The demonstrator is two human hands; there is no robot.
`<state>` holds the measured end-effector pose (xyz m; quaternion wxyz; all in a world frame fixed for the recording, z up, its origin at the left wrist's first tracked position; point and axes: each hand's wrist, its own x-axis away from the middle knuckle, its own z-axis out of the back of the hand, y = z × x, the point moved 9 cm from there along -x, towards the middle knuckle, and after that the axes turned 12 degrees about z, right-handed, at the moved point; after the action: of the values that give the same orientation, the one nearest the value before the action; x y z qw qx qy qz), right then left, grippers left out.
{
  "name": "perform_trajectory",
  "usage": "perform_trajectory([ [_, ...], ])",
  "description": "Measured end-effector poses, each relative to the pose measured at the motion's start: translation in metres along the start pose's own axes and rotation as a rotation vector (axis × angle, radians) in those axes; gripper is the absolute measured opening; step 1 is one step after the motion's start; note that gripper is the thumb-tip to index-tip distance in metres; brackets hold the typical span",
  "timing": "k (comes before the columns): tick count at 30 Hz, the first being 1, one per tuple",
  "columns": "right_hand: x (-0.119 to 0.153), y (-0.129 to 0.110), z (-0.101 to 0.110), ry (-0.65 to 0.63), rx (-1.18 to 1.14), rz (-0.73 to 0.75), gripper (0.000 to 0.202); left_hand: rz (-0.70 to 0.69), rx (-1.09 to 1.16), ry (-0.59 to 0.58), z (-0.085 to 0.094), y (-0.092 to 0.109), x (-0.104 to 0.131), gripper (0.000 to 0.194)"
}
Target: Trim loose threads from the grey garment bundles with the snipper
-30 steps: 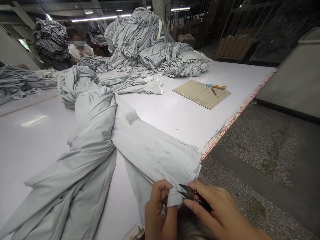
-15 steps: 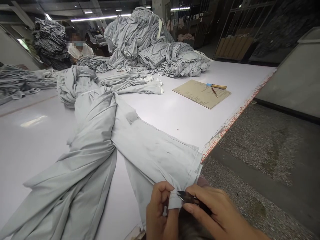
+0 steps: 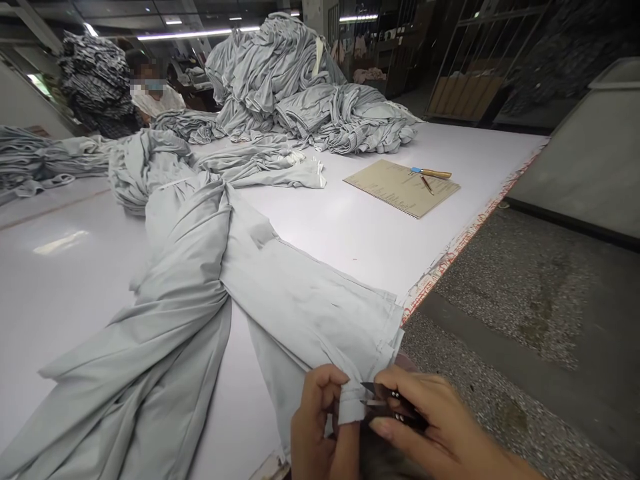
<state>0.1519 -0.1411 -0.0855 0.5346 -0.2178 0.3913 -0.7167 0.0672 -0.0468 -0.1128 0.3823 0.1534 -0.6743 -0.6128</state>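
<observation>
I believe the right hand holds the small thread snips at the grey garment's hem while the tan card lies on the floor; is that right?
Not quite: the head view shows the tan card lying on the white table, not the floor. The right hand does hold the snips at the grey garment's hem.

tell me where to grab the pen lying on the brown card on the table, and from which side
Grip the pen around the middle of its thin barrel, coming straight down from above. It lies flat on the brown card, so only its two long sides are open to pinch. The wooden-handled tool lies close by its far end, so stay toward the near end.
</observation>
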Motion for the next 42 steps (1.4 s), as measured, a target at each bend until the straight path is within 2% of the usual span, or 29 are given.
perform_trajectory([
  [2,-0.003,0.002,-0.002,0.025,-0.037,0.012,0.006,-0.031,-0.019,0.015,0.004,0.006,-0.001,0.007],
  [4,-0.006,0.009,0.000,0.083,-0.077,-0.004,0.003,-0.148,-0.107,0.026,0.011,0.023,-0.003,0.004],
  [6,-0.007,0.020,0.008,0.179,-0.122,-0.056,0.011,-0.217,-0.210,-0.062,0.011,0.038,-0.007,0.009],
  [7,-0.007,0.026,0.014,0.234,-0.143,-0.089,0.014,-0.190,-0.234,-0.147,0.009,0.040,-0.010,0.012],
  [9,-0.004,0.034,0.024,0.314,-0.173,-0.128,0.019,-0.031,-0.216,-0.303,0.006,0.034,-0.016,0.023],
  [10,-0.003,0.035,0.026,0.324,-0.191,-0.134,0.019,0.054,-0.193,-0.341,0.005,0.029,-0.018,0.029],
  [13,0.001,0.033,0.012,0.268,-0.334,-0.168,0.016,0.174,-0.137,-0.276,0.008,0.018,-0.019,0.028],
  [15,0.001,0.026,-0.005,0.221,-0.447,-0.193,0.024,0.187,-0.071,-0.194,0.008,0.012,-0.016,0.026],
  [17,-0.002,0.018,-0.016,0.210,-0.467,-0.174,0.017,0.176,0.025,-0.098,0.010,0.010,-0.013,0.025],
  [19,-0.008,0.012,-0.018,0.229,-0.407,-0.132,0.006,0.149,0.072,-0.024,0.015,0.011,-0.011,0.023],
  [21,-0.012,0.014,-0.012,0.269,-0.349,-0.112,0.010,0.121,0.009,-0.044,0.016,0.017,-0.012,0.020],
  [24,-0.012,0.029,0.006,0.339,-0.292,-0.134,0.015,0.121,-0.134,-0.207,0.011,0.021,-0.015,0.025],
  [26,-0.010,0.037,0.013,0.312,-0.232,-0.156,0.017,0.197,-0.116,-0.269,0.010,0.016,-0.017,0.036],
  [28,-0.008,0.038,0.015,0.230,-0.158,-0.161,0.018,0.282,-0.031,-0.260,0.012,0.009,-0.019,0.041],
  [32,-0.001,0.022,0.009,0.049,-0.103,-0.131,0.018,0.333,0.067,-0.220,0.011,0.004,-0.019,0.042],
  [36,0.001,0.007,0.002,-0.090,0.022,-0.097,0.023,0.376,0.029,-0.256,0.007,0.000,-0.016,0.038],
  [42,-0.004,0.000,-0.004,-0.093,0.185,-0.019,0.030,0.331,-0.017,-0.247,0.007,0.003,-0.015,0.041],
])
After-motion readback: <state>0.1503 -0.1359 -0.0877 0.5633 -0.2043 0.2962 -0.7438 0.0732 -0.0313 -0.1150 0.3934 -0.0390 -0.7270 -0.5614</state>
